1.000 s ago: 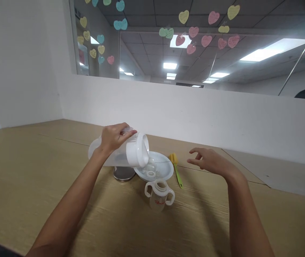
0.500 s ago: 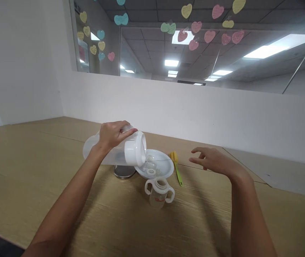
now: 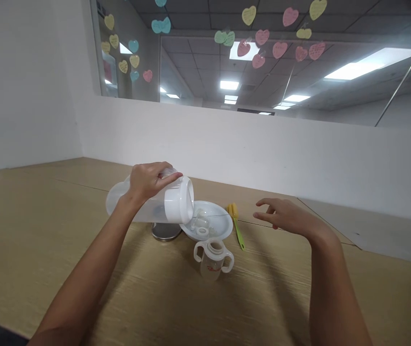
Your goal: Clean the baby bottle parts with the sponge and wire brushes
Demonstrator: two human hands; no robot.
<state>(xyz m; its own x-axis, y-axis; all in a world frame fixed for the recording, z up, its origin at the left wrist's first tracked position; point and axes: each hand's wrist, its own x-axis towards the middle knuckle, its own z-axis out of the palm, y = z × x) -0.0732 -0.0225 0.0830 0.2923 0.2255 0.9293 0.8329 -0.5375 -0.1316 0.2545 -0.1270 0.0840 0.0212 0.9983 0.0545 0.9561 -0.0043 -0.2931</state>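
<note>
The left hand (image 3: 147, 180) has its grip clenched around a translucent plastic jug (image 3: 147, 204) near the white collar at its mouth; the jug is tipped almost on its side, with the mouth turned to the right and hanging just over the near-left edge of a white bowl (image 3: 216, 223); the jug is held in the air, above the counter (image 3: 46, 230). Inside the bowl lie some small clear parts (image 3: 201, 226), too pale to tell apart well; under the jug, on the counter, sits a round metal disc (image 3: 165, 232), partly hidden by the jug. In front of the bowl stands a small clear cup with two handles (image 3: 213, 259), upright, without lid, with red print on its wall; it is just beside the bowl. To the right of the bowl lies a brush with yellow head and green handle (image 3: 236, 226), flat on the counter. The right hand (image 3: 288, 216) hovers to the right of the brush, its grip released, fingers spread loosely and holding nothing; it does not touch the counter.
</note>
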